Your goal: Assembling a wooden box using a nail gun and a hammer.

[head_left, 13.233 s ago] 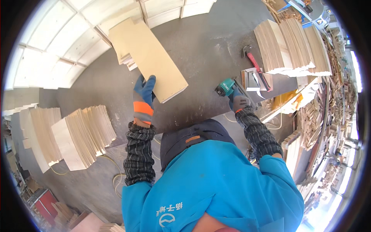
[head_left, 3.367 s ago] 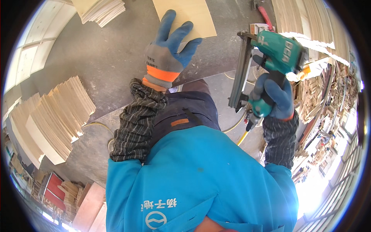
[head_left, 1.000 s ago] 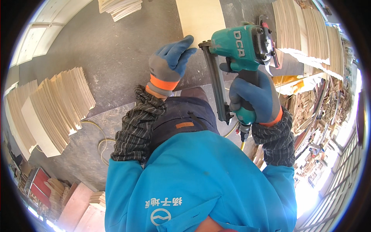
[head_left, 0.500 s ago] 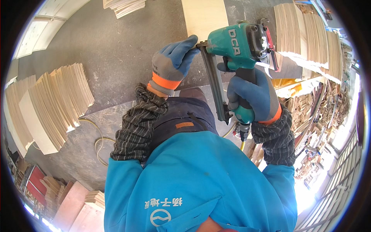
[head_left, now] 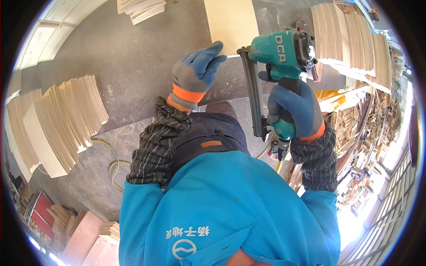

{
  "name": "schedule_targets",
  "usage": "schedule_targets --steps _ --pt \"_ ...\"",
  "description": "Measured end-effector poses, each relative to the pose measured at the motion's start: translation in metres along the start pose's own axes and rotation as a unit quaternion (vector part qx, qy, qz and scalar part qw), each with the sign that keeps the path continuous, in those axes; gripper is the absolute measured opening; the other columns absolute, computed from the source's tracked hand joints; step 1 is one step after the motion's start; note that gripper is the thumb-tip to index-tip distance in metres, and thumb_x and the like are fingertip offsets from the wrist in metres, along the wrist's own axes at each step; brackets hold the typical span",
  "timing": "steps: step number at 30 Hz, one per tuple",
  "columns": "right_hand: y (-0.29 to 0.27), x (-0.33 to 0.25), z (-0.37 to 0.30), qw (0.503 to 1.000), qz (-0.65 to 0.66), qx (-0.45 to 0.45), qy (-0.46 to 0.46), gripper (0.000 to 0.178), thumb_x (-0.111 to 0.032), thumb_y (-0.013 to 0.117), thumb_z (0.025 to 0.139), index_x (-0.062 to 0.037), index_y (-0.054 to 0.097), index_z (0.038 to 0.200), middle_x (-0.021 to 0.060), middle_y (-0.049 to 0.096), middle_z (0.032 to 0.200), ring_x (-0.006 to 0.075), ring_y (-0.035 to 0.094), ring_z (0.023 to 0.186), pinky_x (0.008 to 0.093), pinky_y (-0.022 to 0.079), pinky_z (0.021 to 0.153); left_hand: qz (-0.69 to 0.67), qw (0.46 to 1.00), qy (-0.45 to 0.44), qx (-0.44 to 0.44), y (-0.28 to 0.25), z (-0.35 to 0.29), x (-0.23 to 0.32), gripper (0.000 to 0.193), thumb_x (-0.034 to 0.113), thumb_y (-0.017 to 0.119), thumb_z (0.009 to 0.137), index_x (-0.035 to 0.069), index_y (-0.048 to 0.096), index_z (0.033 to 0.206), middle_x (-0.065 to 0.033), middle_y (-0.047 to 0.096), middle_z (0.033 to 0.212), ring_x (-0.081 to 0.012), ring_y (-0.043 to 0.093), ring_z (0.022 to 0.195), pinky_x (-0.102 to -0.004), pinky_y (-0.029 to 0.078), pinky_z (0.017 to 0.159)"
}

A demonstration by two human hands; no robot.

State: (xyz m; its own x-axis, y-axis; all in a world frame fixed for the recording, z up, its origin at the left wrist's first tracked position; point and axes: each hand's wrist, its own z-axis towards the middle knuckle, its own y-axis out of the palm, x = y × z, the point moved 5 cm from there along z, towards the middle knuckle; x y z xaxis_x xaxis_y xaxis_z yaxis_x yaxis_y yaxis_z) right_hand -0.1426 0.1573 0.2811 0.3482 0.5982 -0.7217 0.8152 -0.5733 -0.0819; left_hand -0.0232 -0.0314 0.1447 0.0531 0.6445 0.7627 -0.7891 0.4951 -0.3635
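Note:
My right hand point(head_left: 298, 108), in a blue and grey glove with an orange cuff, is wrapped round the black grip of a teal pneumatic nail gun point(head_left: 273, 51). Its long dark magazine slants down toward me, and its nose is just right of the near edge of a pale wooden panel point(head_left: 231, 26). My left hand point(head_left: 197, 68), gloved alike, is at the panel's near left corner. Its fingers are stretched out with a gap between them, the tips at the panel's edge; whether they press on it I cannot tell.
The panel lies on a grey work surface point(head_left: 133, 62). Stacks of thin wooden boards stand at the left point(head_left: 66, 119), far left and right point(head_left: 346, 40). A yellow hose point(head_left: 116, 166) curls on the floor. Piled wood offcuts point(head_left: 355, 124) fill the right side.
The nail gun and my right hand have shifted slightly right and down, so its nose has come away from my left fingertips. My left hand has barely moved.

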Motion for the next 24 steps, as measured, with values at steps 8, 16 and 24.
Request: schedule_targets --steps 8,16,24 --pt "0.001 -0.001 0.001 1.000 -0.018 0.010 -0.006 0.047 -0.024 0.066 0.100 0.0054 0.065 0.137 0.0061 0.067 0.079 0.0133 0.064 0.064 0.0303 0.052 0.059 -0.001 1.000 0.006 0.001 0.002 -0.002 -0.004 0.030 0.009 0.089 0.089 0.003 0.082 0.117 -0.0165 0.083 0.109 -0.0288 0.082 0.093 -0.0356 0.066 0.081" --pt "-0.001 -0.003 -0.003 1.000 -0.014 0.011 -0.004 0.046 -0.022 0.065 0.100 0.0051 0.065 0.137 0.0063 0.066 0.078 0.0140 0.064 0.064 0.0302 0.051 0.059 0.013 1.000 0.007 -0.001 0.000 0.000 -0.002 0.030 0.009 0.089 0.088 0.004 0.082 0.117 -0.0162 0.083 0.108 -0.0286 0.082 0.092 -0.0354 0.066 0.081" --pt "-0.012 0.000 -0.003 0.999 0.024 0.023 -0.006 0.046 -0.021 0.065 0.099 0.0045 0.064 0.137 0.0063 0.064 0.077 0.0144 0.062 0.063 0.0304 0.050 0.058 -0.004 1.000 0.004 0.010 0.003 -0.003 -0.007 0.030 0.009 0.089 0.089 0.004 0.082 0.118 -0.0161 0.083 0.109 -0.0289 0.082 0.093 -0.0361 0.066 0.082"
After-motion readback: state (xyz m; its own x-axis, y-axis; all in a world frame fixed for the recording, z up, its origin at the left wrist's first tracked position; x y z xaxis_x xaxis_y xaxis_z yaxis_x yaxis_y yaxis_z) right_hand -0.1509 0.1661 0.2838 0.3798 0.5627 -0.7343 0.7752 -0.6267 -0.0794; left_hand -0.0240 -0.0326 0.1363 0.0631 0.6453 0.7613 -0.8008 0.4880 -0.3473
